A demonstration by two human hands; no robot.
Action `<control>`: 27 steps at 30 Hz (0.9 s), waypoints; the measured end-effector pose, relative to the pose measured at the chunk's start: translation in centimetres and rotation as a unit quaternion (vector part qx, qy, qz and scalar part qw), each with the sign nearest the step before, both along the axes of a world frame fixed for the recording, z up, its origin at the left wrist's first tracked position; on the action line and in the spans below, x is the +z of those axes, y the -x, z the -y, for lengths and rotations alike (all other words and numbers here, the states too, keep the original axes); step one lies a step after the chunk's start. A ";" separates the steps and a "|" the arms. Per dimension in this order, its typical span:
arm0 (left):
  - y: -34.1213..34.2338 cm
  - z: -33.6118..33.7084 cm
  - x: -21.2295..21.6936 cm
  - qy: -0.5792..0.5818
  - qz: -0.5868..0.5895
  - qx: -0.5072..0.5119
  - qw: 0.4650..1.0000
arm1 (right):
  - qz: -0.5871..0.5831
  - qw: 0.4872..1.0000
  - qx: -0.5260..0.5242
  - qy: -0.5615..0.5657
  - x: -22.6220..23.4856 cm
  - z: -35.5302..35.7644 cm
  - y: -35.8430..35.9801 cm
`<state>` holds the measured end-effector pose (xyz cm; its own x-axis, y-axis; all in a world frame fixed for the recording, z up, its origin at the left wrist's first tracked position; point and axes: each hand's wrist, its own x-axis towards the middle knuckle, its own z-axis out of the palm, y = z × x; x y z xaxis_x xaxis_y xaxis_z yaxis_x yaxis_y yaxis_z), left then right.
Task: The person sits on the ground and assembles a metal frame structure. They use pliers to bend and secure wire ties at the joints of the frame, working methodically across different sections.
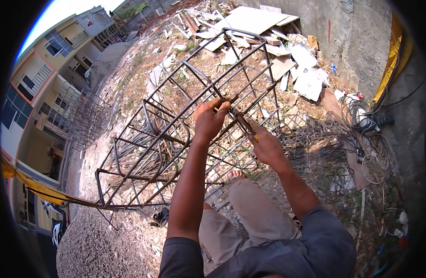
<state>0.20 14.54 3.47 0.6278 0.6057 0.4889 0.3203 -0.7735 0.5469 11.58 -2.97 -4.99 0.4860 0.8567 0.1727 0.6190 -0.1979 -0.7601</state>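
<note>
Fingers of the left hand [209,119] are pinching a bar joint on the rebar cage [176,134] lying tilted on the rubble, while the right hand [267,147] is closing around a tying tool [244,124]; judging so, a joint is being tied, needing steady twisting

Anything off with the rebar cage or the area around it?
The rebar cage lies tilted on rubble, not on a level bed. Broken boards and slabs are strewn behind it, and loose cables tangle on the ground to the right. Left hand and right hand meet at one bar joint.
</note>
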 end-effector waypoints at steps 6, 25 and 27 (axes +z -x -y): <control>0.0 -0.2 -0.2 -0.027 -0.020 0.021 0.999 | 0.086 0.995 -0.018 0.054 1.6 0.0 -1.3; 0.4 0.1 0.4 0.010 -0.040 0.032 0.999 | -0.008 0.994 -0.019 -0.104 1.6 4.3 -2.4; 0.2 0.2 0.5 0.007 -0.025 0.035 0.999 | 0.181 0.973 -0.060 -0.130 0.7 4.4 -2.6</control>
